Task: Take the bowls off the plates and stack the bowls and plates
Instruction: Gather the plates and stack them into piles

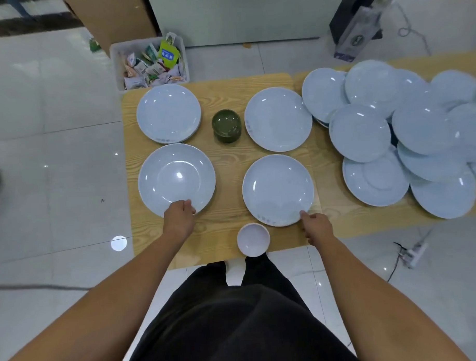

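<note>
Several pale blue plates lie on the small wooden table [225, 156]: far left [168, 113], far right [278, 119], near left [176, 179] and near right [278, 189]. Between the far plates stands a stack of dark green bowls [226, 126]. A white bowl [253, 239] sits at the table's near edge. My left hand [179, 216] grips the near rim of the near left plate. My right hand [315, 226] pinches the near right edge of the near right plate.
A second wooden table on the right carries a heap of several overlapping pale blue plates [408, 136]. A white bin of packets [150, 62] stands on the floor beyond the table. A power strip and cable [412, 252] lie on the floor at right.
</note>
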